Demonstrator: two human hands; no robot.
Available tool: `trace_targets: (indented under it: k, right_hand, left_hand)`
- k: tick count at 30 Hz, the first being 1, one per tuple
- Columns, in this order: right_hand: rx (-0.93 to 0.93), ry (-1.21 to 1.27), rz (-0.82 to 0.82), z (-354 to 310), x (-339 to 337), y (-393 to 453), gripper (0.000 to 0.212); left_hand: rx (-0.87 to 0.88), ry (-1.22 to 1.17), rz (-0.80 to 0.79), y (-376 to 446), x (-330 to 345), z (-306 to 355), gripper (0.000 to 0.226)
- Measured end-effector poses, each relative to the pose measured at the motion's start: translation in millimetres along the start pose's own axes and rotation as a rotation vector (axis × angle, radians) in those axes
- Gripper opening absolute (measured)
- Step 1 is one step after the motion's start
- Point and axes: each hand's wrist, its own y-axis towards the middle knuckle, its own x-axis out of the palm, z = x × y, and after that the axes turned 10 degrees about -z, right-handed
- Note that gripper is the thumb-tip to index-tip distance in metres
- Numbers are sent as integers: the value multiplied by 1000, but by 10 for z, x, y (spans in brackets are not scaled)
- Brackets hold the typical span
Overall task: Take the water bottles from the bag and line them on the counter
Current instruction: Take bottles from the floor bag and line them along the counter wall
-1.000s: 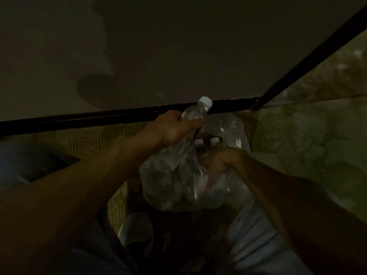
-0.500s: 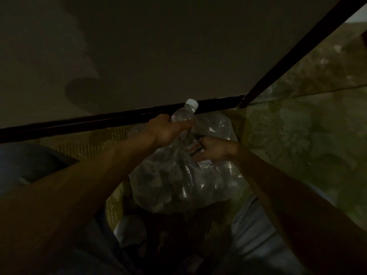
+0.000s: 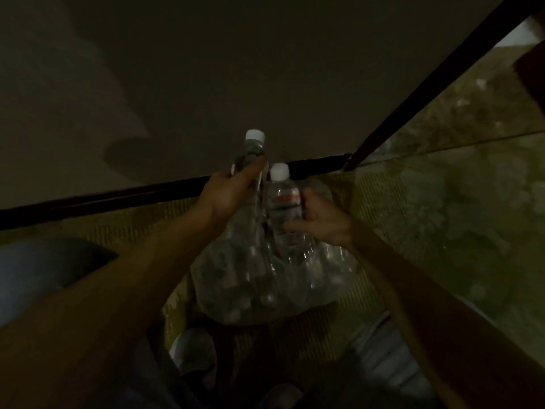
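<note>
A clear plastic bag holding several water bottles sits on the patterned floor below me. My left hand grips a clear bottle with a white cap, held upright above the bag. My right hand holds a second bottle with a white cap and a red label, its lower part still at the mouth of the bag. The two bottles stand side by side, almost touching.
A dark edge of a grey surface runs across the view just beyond the bottles. A second dark strip rises to the upper right. Patterned green floor lies to the right. My legs and shoes are below the bag.
My left hand has lifted its bottle higher. My right hand, which was inside the bag, has come up holding a second bottle.
</note>
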Motion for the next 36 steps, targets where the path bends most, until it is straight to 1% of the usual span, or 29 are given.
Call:
trace_targets:
  k: [3,7,11,12,15,16,18,19,20,22,24,27,29,32,33,36]
  right_hand:
    - [-54,216,93,-321,-70,-273,53]
    - [-75,392,84,-868,-161,-747,46]
    - [-28,605,57,-1531,-182,-1257,38]
    - [-5,640,63,-1733,-164,-1383,42]
    - [37,705,119,-2326,-110,-1749,68]
    - [40,716,116,-2551,-103,-1890,69]
    - [36,703,81,-3025,-118,-2205,59]
    - [39,698,74,-3244,-139,-2353,58]
    - [40,696,73,-3458,-165,-2498,62]
    - [34,702,80,-3900,-212,-2755,71]
    - [2,699,92,-4314,-243,-2989,67]
    - [-36,726,116,-4837,-276,-3270,61]
    - [-58,749,109,-5120,-273,-3393,58]
    - [-95,718,102,-5500,-249,-3534,53]
    - [-102,708,102,-5611,-238,-3585,55]
    - [-154,689,101,-5890,-188,-3738,67]
  left_hand:
    - [35,-13,-72,-216,-23,123,43]
    - [35,-38,-118,-774,1,552,50]
    - [63,-145,-122,-1481,59,1156,35]
    - [71,-148,-126,-1673,80,1320,33]
    - [78,-120,-139,-2268,146,1796,27]
    - [66,-122,-147,-2472,150,1971,31]
    - [31,-136,-184,-2856,120,2309,44]
    - [25,-171,-197,-3044,95,2481,49]
    - [24,-221,-202,-3239,67,2665,51]
    - [43,-291,-193,-3593,-4,2994,49]
    - [70,-290,-192,-3901,-78,3281,46]
    - [141,-266,-201,-4277,-180,3640,50]
    - [170,-321,-217,-4513,-198,3859,56]
    - [192,-449,-236,-4795,-225,4079,60]
    - [211,-428,-212,-4867,-252,4115,60]
    - [270,-295,-72,-5105,-315,4247,53]
